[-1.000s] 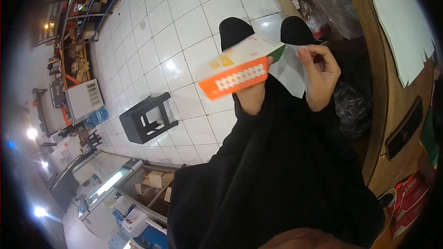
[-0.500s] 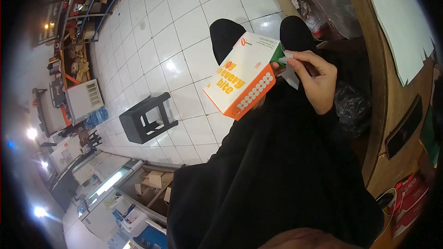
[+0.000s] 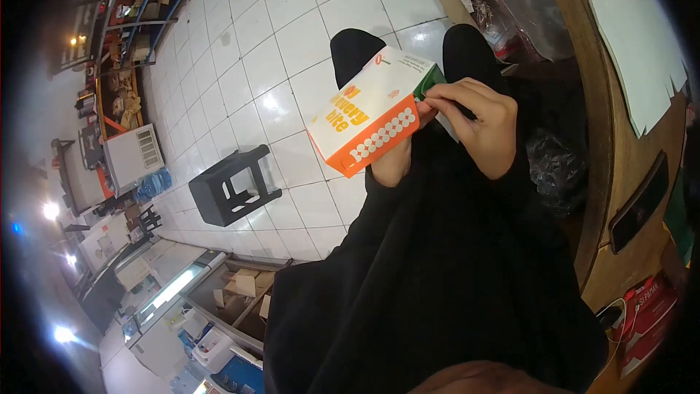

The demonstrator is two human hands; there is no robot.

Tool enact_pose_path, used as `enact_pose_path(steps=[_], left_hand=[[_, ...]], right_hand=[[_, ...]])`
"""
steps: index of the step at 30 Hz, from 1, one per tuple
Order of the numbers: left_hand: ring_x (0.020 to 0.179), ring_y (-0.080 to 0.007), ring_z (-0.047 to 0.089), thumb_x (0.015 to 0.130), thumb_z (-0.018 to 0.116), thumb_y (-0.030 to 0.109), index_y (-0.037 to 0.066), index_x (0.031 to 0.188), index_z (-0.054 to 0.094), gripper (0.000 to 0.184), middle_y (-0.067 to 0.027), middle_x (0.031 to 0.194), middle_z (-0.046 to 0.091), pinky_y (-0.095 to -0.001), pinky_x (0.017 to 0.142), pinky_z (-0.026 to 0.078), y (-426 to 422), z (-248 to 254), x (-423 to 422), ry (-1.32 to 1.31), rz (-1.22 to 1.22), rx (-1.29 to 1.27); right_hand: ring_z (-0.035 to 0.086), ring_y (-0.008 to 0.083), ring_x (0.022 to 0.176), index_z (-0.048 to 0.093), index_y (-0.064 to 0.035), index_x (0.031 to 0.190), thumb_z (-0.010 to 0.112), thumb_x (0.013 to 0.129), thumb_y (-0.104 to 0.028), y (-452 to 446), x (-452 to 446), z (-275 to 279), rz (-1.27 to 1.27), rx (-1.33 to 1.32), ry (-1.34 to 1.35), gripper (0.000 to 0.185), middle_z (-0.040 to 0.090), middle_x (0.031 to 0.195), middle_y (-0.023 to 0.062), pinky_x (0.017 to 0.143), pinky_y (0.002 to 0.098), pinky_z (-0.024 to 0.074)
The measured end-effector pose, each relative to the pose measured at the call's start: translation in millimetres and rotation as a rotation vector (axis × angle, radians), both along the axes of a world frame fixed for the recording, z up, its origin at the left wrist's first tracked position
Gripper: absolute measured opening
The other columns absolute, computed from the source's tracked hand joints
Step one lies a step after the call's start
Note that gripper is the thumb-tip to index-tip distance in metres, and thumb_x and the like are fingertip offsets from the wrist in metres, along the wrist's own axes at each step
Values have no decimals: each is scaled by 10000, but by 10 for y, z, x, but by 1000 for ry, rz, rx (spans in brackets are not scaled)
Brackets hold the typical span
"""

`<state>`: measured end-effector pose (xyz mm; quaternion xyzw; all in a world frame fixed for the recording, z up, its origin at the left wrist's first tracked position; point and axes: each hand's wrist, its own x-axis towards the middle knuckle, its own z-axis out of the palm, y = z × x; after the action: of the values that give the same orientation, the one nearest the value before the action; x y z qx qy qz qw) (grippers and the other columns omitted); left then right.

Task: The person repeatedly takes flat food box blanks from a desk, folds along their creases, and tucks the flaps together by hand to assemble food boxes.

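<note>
A white and orange box (image 3: 368, 113) with yellow lettering is tilted above my lap, its green end toward the right. My left hand (image 3: 394, 162) holds it from below, mostly hidden behind the orange side, with fingertips showing near the green end. At that end, my right hand (image 3: 480, 120) has its thumb and fingers pinched together. A white paper piece (image 3: 447, 128) hangs just beneath the right fingers, largely covered by them; whether it is still in the pinch is hard to see.
On the right, a wooden desk (image 3: 599, 277) bears white sheets (image 3: 633, 51) and a dark phone (image 3: 640, 203). Plastic bags (image 3: 503, 11) lie beyond my knees. A black stool (image 3: 232, 184) stands on the tiled floor at left. Red boxes (image 3: 649, 325) are at lower right.
The box has swung from its blurred, steeper tilt to show its lettered face, then shifted slightly up and left. My right hand has moved left onto the green end, and less white paper shows.
</note>
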<state>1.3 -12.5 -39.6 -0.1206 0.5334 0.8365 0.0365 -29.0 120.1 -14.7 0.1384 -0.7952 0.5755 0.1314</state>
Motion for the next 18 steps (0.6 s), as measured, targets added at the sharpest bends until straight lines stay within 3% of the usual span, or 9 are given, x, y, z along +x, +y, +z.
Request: enact_pose_path(steps=[5,7,11,15,18], left_hand=[[939,-205,560,817,572,66,7,1077,463,288,-92,1031,541,-325,786,502,43,100,-34,48,48,1],[932,-189,556,849,534,90,8,1067,464,243,-93,1035,532,-324,775,500,47,125,-48,-50,65,93],[898,-159,558,833,564,87,22,1076,493,260,-74,1001,547,-283,746,501,50,93,-97,-35,64,264],[864,-156,558,844,554,104,21,1060,484,242,-66,975,541,-288,725,496,83,48,-75,-5,122,115],[855,-158,553,840,565,109,17,1050,476,246,-65,965,543,-294,712,485,139,57,-61,-48,177,-17]], right_hand=[[578,238,718,640,-11,810,654,652,14,-92,16,6,-22,-93,-61,161,588,795,89,614,290,457],[555,238,797,649,-22,854,655,649,1,-110,18,-57,-53,95,147,207,564,842,71,704,320,443],[547,254,802,637,-25,921,655,651,-11,-209,33,-92,-102,48,149,271,564,841,84,745,338,430],[561,259,768,630,-21,892,648,658,-16,-158,24,-33,-125,-21,118,235,583,818,94,735,333,430],[573,249,741,610,-16,878,625,672,-5,-122,42,64,-161,120,88,207,602,797,94,709,328,430]])
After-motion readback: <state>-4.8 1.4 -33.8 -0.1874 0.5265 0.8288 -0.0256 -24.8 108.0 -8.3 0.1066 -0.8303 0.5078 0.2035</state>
